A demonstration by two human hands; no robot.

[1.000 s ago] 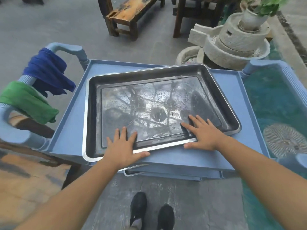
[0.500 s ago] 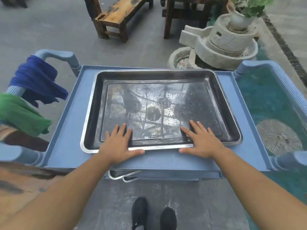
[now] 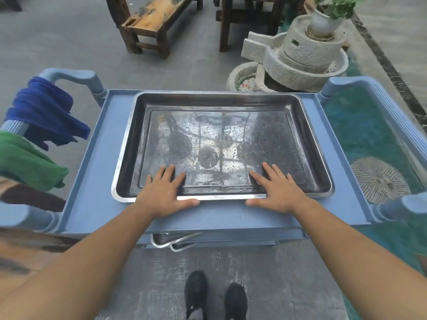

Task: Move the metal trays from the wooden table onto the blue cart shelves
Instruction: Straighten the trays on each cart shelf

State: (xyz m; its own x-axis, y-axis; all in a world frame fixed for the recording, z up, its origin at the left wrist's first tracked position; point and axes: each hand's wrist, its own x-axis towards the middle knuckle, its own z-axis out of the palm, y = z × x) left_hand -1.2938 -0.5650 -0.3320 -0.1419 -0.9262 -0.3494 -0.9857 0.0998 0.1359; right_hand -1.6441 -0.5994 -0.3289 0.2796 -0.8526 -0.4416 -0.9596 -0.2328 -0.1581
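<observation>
My two bare hands lie flat on a large metal tray (image 3: 221,144) that sits on the top shelf (image 3: 97,181) of the blue cart (image 3: 231,229). My left hand (image 3: 164,192) and right hand (image 3: 279,190) are both spread with straight fingers over the tray's near rim. The fingertips rest down on the tray floor, and the thumbs lie outside the rim on the blue plastic. Neither hand curls round anything, so nothing is truly gripped. Beyond my fingertips the tray floor is shiny and speckled, perhaps wet, though I cannot be sure. Bare shelf shows to the outside of each hand, a wider band past my left hand than past my right. Below my wrists, the corners of two more trays (image 3: 175,242) jut from a lower shelf past the cart's near edge. Left of my left arm, a blue cloth (image 3: 44,112) and a green cloth (image 3: 25,162) hang on the cart handle (image 3: 69,73). I judge three risks from here. With flat palms only, a harder push from one hand would skew the tray against the shelf's raised lip. A slick floor could let my fingers slip forward. My legs could also knock the jutting lower trays and send them sliding off.
</observation>
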